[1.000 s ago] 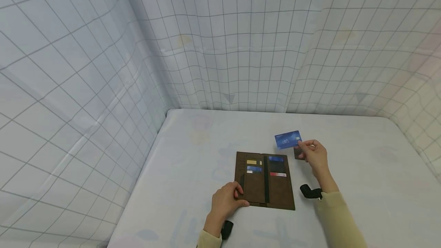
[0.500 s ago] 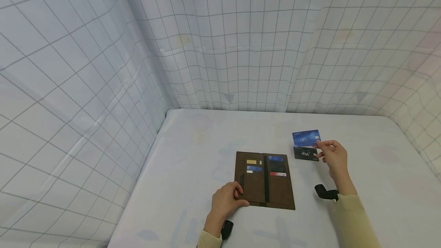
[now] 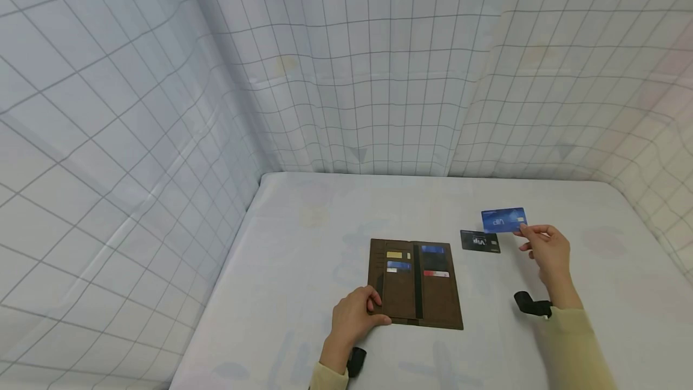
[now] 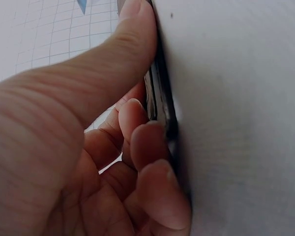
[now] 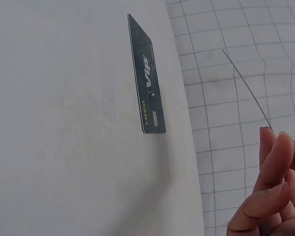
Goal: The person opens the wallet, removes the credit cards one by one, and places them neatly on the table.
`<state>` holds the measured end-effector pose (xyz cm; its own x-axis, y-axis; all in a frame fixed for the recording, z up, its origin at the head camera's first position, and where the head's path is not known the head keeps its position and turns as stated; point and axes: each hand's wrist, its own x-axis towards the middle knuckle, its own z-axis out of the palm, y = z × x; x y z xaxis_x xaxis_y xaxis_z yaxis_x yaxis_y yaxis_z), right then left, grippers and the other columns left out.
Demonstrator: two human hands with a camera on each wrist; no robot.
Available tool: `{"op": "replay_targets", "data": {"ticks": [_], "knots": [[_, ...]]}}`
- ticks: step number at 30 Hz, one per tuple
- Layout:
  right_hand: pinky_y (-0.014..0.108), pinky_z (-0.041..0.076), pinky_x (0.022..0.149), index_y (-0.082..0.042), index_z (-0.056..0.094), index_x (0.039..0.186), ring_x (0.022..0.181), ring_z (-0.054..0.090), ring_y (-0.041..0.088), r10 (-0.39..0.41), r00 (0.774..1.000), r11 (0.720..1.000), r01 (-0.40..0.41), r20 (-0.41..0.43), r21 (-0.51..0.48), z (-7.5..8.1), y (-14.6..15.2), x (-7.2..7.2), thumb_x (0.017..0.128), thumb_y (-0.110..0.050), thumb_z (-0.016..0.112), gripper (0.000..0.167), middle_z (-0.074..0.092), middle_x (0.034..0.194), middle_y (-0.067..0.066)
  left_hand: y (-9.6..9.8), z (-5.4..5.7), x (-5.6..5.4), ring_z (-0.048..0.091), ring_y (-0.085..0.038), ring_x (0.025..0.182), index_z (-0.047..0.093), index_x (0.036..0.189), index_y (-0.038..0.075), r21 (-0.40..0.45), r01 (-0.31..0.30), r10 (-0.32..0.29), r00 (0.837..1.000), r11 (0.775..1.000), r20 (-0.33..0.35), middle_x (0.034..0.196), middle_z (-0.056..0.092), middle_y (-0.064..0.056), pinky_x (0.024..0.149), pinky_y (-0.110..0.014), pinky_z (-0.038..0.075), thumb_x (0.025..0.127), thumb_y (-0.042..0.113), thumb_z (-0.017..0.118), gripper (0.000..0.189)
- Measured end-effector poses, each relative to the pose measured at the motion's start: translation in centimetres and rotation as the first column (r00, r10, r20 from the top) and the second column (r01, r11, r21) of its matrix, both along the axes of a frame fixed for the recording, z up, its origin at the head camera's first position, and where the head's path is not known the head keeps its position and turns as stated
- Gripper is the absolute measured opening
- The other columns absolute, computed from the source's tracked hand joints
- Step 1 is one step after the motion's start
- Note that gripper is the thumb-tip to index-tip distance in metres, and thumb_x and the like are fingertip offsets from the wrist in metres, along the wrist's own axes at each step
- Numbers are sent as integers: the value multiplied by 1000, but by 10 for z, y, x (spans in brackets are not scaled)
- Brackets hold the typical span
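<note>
A brown wallet (image 3: 397,300) lies unfolded on the table, with cards in its slots on both halves. My left hand (image 3: 353,316) holds its near left corner, fingers bent at the left edge and thumb along the near edge; the left wrist view shows the thumb and fingertips against the dark wallet edge (image 4: 162,101). Between thumb and fingers, my right hand (image 3: 549,257) pinches a blue VIP card (image 3: 500,220) by one corner. From the right wrist this card (image 5: 247,88) appears edge-on, raised off the table. Below and left of it, a black VIP card (image 3: 476,242) lies flat.
A white cloth covers the table (image 3: 303,245). Grid-patterned white curtains (image 3: 379,77) hang behind it and at the left and right. Black wrist straps (image 3: 533,304) sit at both sleeve cuffs.
My right hand has carried the blue card rightward, from near the wallet to past the black card, which is uncovered now. The left hand and wallet stay put.
</note>
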<state>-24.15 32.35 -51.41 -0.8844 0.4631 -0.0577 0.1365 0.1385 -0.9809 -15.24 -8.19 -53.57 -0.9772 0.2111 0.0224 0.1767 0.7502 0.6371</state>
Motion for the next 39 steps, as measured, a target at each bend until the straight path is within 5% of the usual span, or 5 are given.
{"op": "replay_targets", "data": {"ticks": [7, 12, 39], "knots": [[22, 42, 50, -12, 50, 94, 52, 59, 8, -29, 998, 999, 30, 59, -17, 15, 2, 12, 92, -32, 63, 24, 65, 68, -21, 0, -2, -1, 38, -5, 52, 59, 82, 21, -1, 2, -2, 1000, 1000, -1, 67, 42, 13, 49, -25, 33, 67, 38, 85, 35], [22, 41, 49, -10, 51, 94, 51, 58, 7, -42, 997, 997, 47, 64, -64, 13, 12, 14, 92, -29, 64, 24, 66, 67, -20, 0, -1, -1, 38, -5, 53, 59, 82, 22, -2, 1, -1, 1000, 1000, 2, 67, 42, 13, 49, -25, 33, 67, 38, 85, 34], [25, 40, 48, -5, 51, 97, 52, 58, 6, -11, 985, 1000, 11, 172, 1, -1, 33, 25, 93, -25, 60, 23, 63, 62, -22, 0, -1, 1, 39, -6, 53, 59, 82, 20, 5, 13, -12, 1000, 1000, -11, 67, 43, 11, 49, -25, 34, 66, 38, 85, 35]]}}
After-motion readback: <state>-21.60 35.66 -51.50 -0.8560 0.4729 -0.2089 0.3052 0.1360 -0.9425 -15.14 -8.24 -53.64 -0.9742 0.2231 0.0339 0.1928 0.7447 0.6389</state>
